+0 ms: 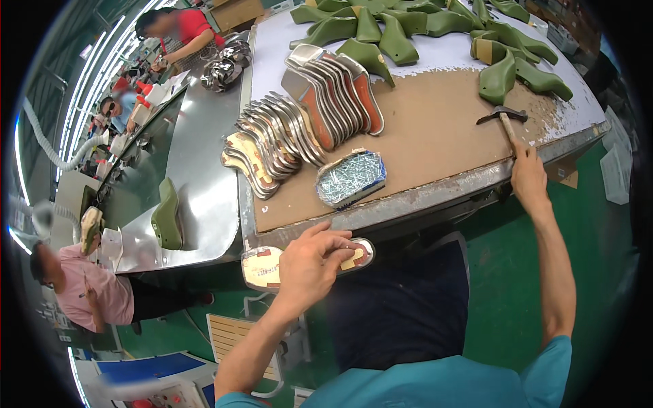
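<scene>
My right hand [529,175] is wrapped round the wooden handle of a hammer [508,126], whose dark head lies over the right part of the table. Just off the table's front edge, my left hand [311,264] is over a cream, sole-shaped piece [261,268] with a dark rim. The thumb and fingers are pinched together near its narrower end. Whatever is between the fingertips is too small to make out. Part of the sole-shaped piece is hidden under the hand. Near the edge stands a small open box [350,178] full of thin metal nails.
Stacked metal-edged sole shapes [330,95] stand on the brown table board [428,136]. Behind them lie several green shoe lasts [398,41]. Another green last [167,216] is on the metal bench [207,194] at left. A co-worker in pink [102,285] is beyond it.
</scene>
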{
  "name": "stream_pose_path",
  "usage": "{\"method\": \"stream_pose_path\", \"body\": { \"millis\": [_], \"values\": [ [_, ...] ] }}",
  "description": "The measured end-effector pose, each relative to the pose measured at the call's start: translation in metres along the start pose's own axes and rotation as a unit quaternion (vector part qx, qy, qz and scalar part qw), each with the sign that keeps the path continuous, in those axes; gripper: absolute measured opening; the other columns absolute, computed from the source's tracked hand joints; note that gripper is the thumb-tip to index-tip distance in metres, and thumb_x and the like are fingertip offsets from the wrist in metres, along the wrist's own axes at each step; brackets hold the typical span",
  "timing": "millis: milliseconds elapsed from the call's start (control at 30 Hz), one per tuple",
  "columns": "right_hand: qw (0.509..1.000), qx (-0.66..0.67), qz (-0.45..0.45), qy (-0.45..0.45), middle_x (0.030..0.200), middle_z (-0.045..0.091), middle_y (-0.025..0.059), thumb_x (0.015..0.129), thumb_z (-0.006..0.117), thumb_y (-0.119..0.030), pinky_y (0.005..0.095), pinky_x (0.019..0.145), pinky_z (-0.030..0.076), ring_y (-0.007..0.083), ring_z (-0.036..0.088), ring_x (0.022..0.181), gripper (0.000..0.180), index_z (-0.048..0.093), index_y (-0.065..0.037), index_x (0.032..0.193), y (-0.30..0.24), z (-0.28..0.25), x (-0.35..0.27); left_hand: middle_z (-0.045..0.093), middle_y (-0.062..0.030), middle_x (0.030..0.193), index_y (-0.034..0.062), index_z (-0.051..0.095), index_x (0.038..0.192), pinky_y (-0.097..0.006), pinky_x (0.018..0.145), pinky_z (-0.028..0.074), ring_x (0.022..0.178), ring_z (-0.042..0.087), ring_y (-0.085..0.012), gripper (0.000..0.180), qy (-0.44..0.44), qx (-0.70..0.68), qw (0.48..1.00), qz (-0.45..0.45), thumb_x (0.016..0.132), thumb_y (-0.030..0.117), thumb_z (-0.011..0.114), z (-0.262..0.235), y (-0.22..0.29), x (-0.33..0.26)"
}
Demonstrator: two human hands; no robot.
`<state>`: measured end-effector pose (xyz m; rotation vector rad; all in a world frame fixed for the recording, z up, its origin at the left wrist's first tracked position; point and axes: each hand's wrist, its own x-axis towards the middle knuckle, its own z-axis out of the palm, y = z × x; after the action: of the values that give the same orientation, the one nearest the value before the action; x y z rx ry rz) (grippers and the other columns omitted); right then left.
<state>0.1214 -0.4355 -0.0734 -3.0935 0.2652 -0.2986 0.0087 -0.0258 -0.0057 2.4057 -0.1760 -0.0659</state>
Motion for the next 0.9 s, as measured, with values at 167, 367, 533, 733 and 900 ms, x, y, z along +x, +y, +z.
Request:
{"method": "stream_pose_path", "body": {
  "millis": [167,367,533,733,900],
  "values": [
    [0.943,0.261,-0.13,0.162,0.123,0.051,0.025,0.092,0.039,0.0,0.0415,0.095,0.043,0.0412,0.052,0.112,0.043,0.039,-0.003,0.135,0.001,-0.004,-0.024,0.07,-0.0054,0.102,0.0099,0.072,0.088,-0.036,0.094,0.045,0.113,0.058,-0.0261,0.01,-0.003,0.022,1.0,-0.017,0.079,0.015,0.069,0.0,0.002,0.0],
    [0.881,0.453,-0.113,-0.08,0.117,0.059,0.0219,0.092,0.049,-0.003,0.0329,0.08,0.048,0.0292,0.062,0.096,0.044,0.04,-0.001,0.136,-0.074,-0.076,-0.126,0.07,-0.0034,0.1,0.0125,0.073,0.087,-0.031,0.083,0.049,0.097,0.064,-0.02,0.011,-0.013,0.013,1.0,-0.016,0.078,0.018,0.07,0.0,-0.001,0.0],
    [0.792,0.535,-0.285,-0.069,0.09,0.066,0.0177,0.088,0.059,-0.003,0.0297,0.057,0.05,0.0233,0.063,0.063,0.043,0.047,0.0,0.13,-0.089,-0.11,-0.153,0.07,-0.0032,0.094,0.0133,0.073,0.082,-0.034,0.072,0.05,0.087,0.065,-0.0237,0.007,0.031,0.019,0.998,0.044,0.077,0.018,0.07,0.003,-0.005,-0.003],
    [0.828,0.443,-0.323,-0.118,0.076,0.062,0.0113,0.084,0.065,-0.004,0.0334,0.05,0.049,0.027,0.059,0.058,0.05,0.05,-0.011,0.131,-0.117,-0.106,-0.16,0.07,-0.0035,0.093,0.0115,0.071,0.077,-0.035,0.07,0.05,0.086,0.065,-0.0252,0.008,0.032,0.074,0.995,0.063,0.075,0.019,0.072,0.001,-0.003,-0.001],
    [0.765,0.587,-0.148,-0.219,0.065,0.054,0.0068,0.094,0.053,-0.011,0.0292,0.044,0.042,0.0166,0.052,0.049,0.05,0.033,-0.012,0.14,-0.111,-0.085,-0.175,0.066,-0.0058,0.107,0.0113,0.062,0.109,-0.041,0.088,0.045,0.103,0.06,-0.0284,0.046,-0.07,0.153,0.984,0.06,0.072,0.032,0.077,-0.015,0.009,0.0]
  ]
}}
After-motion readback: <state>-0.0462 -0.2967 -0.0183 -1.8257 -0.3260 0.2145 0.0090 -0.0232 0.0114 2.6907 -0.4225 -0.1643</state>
